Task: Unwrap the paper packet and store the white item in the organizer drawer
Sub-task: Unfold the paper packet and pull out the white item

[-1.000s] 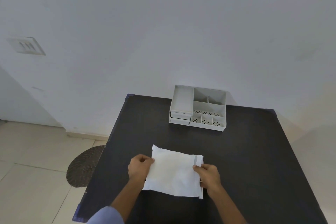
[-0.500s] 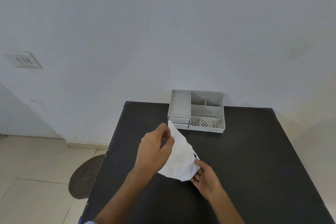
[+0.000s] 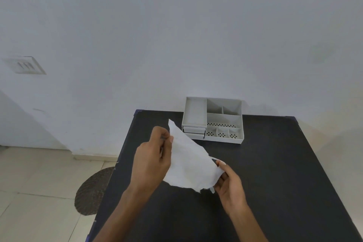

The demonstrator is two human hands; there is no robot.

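Observation:
A white paper packet (image 3: 189, 161) is lifted above the black table (image 3: 275, 182), tilted with one corner pointing up and away. My left hand (image 3: 153, 161) pinches its upper left edge. My right hand (image 3: 228, 180) grips its lower right corner close to the table top. The white item inside is hidden by the paper. A grey desk organizer (image 3: 213, 120) stands at the table's far edge against the wall, with open compartments on top and two small shut drawers (image 3: 193, 132) at its lower left front.
A white wall rises right behind the table. At the left the table edge drops to a tiled floor with a round dark mat (image 3: 92, 190). A switch plate (image 3: 24, 65) sits on the wall at far left.
The packet lay flat on the table a second ago with a hand at each side. My left hand has lifted its left side up, and the paper now stands tilted between both hands.

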